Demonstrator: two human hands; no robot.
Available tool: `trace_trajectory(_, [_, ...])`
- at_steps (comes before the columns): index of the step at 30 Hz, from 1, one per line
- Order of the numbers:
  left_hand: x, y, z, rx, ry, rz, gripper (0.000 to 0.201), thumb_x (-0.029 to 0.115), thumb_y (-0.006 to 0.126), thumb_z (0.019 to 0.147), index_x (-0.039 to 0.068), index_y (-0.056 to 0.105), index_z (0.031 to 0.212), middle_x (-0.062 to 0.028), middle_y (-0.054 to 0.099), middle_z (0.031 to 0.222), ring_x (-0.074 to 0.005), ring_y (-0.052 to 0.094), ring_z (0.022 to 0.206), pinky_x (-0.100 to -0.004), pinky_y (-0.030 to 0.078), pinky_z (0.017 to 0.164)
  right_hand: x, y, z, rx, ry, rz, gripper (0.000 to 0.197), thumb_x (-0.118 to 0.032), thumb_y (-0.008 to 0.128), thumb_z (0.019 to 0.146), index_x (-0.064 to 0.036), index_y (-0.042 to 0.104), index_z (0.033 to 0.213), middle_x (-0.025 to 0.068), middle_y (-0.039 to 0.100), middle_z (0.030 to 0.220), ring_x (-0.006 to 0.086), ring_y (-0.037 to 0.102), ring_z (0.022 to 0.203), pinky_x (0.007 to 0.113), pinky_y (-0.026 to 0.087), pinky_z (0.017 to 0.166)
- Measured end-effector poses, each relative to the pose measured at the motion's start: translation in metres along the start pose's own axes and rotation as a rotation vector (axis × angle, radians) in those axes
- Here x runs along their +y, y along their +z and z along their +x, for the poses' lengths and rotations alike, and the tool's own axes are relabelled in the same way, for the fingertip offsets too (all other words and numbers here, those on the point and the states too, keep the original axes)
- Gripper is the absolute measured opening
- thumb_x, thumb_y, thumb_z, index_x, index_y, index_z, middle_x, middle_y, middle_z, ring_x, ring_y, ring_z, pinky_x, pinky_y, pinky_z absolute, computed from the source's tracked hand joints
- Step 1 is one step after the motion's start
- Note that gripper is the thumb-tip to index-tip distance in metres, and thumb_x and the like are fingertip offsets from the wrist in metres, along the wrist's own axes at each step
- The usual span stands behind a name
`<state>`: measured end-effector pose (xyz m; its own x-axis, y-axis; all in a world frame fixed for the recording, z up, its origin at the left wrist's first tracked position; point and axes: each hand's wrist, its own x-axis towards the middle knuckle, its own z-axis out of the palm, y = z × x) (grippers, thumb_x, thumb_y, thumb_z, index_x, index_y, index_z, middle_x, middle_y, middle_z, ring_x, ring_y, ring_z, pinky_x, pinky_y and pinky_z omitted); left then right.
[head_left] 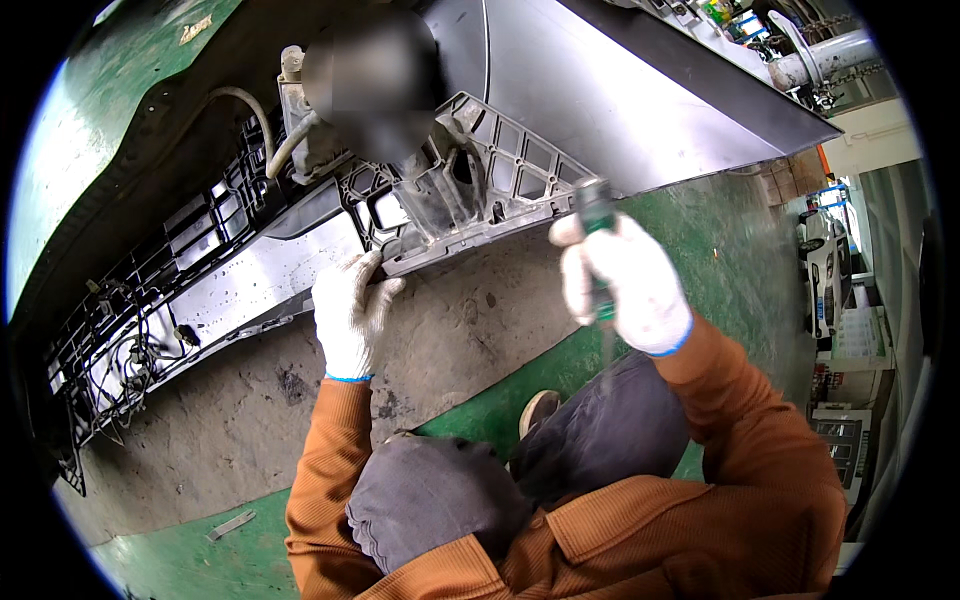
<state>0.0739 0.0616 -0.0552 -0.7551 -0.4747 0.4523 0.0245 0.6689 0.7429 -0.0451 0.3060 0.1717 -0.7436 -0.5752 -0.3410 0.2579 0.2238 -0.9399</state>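
A large car bumper [250, 250], silver-grey outside with black lattice and brackets on its inner side, lies across the floor in front of me. Along its near edge, my left hand [350, 305] in a white knit glove has its fingers closed at the rim, beside a bracket. My right hand [635, 285], also gloved, is raised to the right of the bracket, wrapped round a green-handled screwdriver [597, 215]. Motion smears its thin shaft, which points down. A translucent plastic reservoir [440, 200] sits on the bracket. A blurred dark round patch covers the part above it.
A pale hose [255, 110] bends beside the bracket. Loose wiring [130, 365] hangs at the bumper's left end. A flat grey metal piece [232, 525] lies on the green floor [180, 560]. At the far right stand a car [825, 270] and a metal pipe [825, 60].
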Motion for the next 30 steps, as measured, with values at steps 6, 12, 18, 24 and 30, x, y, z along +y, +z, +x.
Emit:
trace_trajectory(6, [0.001, 0.0, 0.0, 0.012, -0.019, -0.052, 0.044, 0.014, 0.09, 0.081, 0.002, 0.074, 0.12, -0.0164, 0.073, 0.116, -0.0332, 0.067, 0.109, -0.0409, 0.055, 0.099, -0.03, -0.001, -0.016, 0.134, 0.078, 0.12, 0.042, -0.021, 0.063, 0.104, 0.0025, 0.054, 0.138, 0.0097, 0.068, 0.091, 0.0135, 0.064, 0.064, 0.026, 0.052, 0.054])
trace_trajectory(12, [-0.004, -0.001, -0.002, 0.009, 0.01, -0.002, 0.044, 0.015, 0.091, 0.08, 0.002, 0.074, 0.119, -0.016, 0.073, 0.115, -0.0336, 0.067, 0.109, -0.0408, 0.055, 0.099, -0.046, 0.037, -0.006, 0.105, -0.238, 0.309, 0.047, -0.005, 0.055, 0.104, 0.003, 0.043, 0.148, 0.0194, 0.072, 0.11, 0.0144, 0.069, 0.07, 0.023, 0.055, 0.052])
trace_trajectory(18, [0.001, -0.004, 0.0, 0.003, 0.003, -0.001, 0.044, 0.015, 0.09, 0.081, 0.002, 0.074, 0.12, -0.0162, 0.072, 0.116, -0.0337, 0.067, 0.109, -0.041, 0.054, 0.099, -0.003, 0.047, 0.001, 0.058, 0.198, 0.22, 0.031, -0.032, 0.058, 0.11, -0.0026, 0.065, 0.117, 0.0026, 0.062, 0.063, 0.0099, 0.049, 0.043, 0.025, 0.04, 0.04])
trace_trajectory(24, [0.006, 0.001, 0.001, -0.015, -0.034, -0.065, 0.042, 0.01, 0.088, 0.083, 0.004, 0.073, 0.122, -0.0144, 0.07, 0.118, -0.0306, 0.067, 0.109, -0.0391, 0.056, 0.097, 0.034, 0.077, 0.008, -0.059, 0.441, 0.205, 0.048, -0.047, 0.051, 0.113, -0.0012, 0.065, 0.106, 0.0115, 0.072, 0.07, 0.0166, 0.064, 0.052, 0.028, 0.051, 0.048])
trace_trajectory(30, [0.006, -0.002, 0.002, -0.029, -0.035, -0.061, 0.041, 0.009, 0.088, 0.083, 0.003, 0.073, 0.121, -0.0143, 0.07, 0.118, -0.03, 0.068, 0.108, -0.0386, 0.057, 0.096, 0.041, 0.081, 0.017, 0.018, 0.205, 0.224, 0.052, -0.05, 0.047, 0.114, -0.0013, 0.065, 0.107, 0.0107, 0.072, 0.072, 0.017, 0.066, 0.054, 0.029, 0.055, 0.054])
